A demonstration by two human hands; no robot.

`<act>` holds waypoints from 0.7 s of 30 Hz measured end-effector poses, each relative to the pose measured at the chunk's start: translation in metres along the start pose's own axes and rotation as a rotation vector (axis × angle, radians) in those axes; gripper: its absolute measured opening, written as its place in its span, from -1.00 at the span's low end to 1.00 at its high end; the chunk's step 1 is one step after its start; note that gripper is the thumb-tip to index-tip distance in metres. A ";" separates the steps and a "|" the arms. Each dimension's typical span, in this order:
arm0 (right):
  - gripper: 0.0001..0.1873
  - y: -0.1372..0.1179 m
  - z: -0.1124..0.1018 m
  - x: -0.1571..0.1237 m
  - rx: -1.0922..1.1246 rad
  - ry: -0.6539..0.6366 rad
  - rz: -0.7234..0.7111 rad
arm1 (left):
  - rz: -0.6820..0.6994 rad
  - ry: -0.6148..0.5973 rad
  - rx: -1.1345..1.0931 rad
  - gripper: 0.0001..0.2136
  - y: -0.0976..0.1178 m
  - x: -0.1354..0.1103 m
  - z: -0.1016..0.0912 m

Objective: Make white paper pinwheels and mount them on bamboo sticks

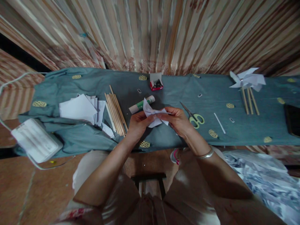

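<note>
A white paper pinwheel [150, 109] with folded blades is held up between my two hands over the cloth. My left hand [138, 125] pinches its lower left side, thumb near the centre. From the other side my right hand [177, 120] grips the paper, its thumb meeting the left one at the middle. Just behind the pinwheel lies a green and white glue stick [142, 104]. Scissors with light green handles [194, 118] rest beside my right hand. Past the glue stick stands an open small red and white box [156, 82] of dark little pins or tacks.
Wooden sticks [114, 109] lie left of my hands, next to a stack of white paper [79, 109]. A white power strip [36, 140] with a cable sits at the left edge. Finished pinwheels [249, 79] on sticks and a dark phone-like object [292, 120] lie right.
</note>
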State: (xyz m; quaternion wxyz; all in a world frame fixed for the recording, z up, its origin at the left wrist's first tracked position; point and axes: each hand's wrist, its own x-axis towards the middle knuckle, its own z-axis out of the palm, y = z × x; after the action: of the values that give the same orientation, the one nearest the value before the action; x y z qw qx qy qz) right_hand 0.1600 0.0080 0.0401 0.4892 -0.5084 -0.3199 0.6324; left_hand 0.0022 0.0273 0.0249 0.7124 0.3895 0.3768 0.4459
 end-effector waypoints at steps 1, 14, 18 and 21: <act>-0.67 0.000 0.000 0.000 -0.004 -0.002 -0.001 | 0.006 0.009 0.009 -0.73 0.000 0.000 0.000; -0.58 0.000 0.005 0.003 0.045 0.012 -0.004 | 0.060 0.068 0.038 -0.70 0.001 0.001 -0.001; -0.60 0.002 0.004 0.003 0.044 0.011 -0.024 | 0.056 0.072 0.052 -0.72 0.003 0.000 0.000; -0.63 0.004 0.004 0.003 0.029 0.016 -0.036 | 0.056 0.096 0.060 -0.72 0.004 -0.001 0.001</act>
State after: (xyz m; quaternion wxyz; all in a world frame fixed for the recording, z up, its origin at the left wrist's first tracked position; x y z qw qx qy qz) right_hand 0.1549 0.0104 0.0368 0.5102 -0.5003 -0.3159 0.6242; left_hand 0.0013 0.0275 0.0291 0.6688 0.3991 0.4128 0.4722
